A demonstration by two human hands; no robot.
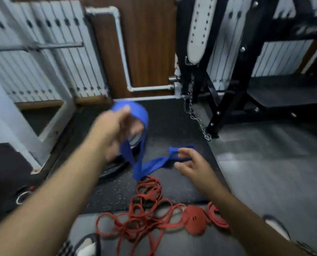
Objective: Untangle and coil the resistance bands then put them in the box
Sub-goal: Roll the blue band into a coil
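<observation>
1. red bands [154,215]: nearest you, on the floor [265,172]. a loose heap of thin loops, all tangled. a flat red disc [194,221] lies at its right edge; i cannot tell whether it is a wound band.
2. blue band [154,163]: a wide strap held up between your hands. its lowest fold meets the far end of the red heap; touching or caught, i cannot tell.
3. right hand [192,163]: thumb and forefinger pinch the blue band's right end loop, the other fingers spread loose.
4. left hand [115,130]: farther, higher, blurred. its fingers curl round the blue band's upper loop.
5. weight plate [113,170]: dark, flat on the floor beneath your left hand.
6. chain [196,117] and black rack [228,89]: far right.
7. box: not in view.

progress, as judged: early. you are freeing the blue band. nothing is plainly coiled, the red heap awaits sorting, and nothing is boxed.
</observation>
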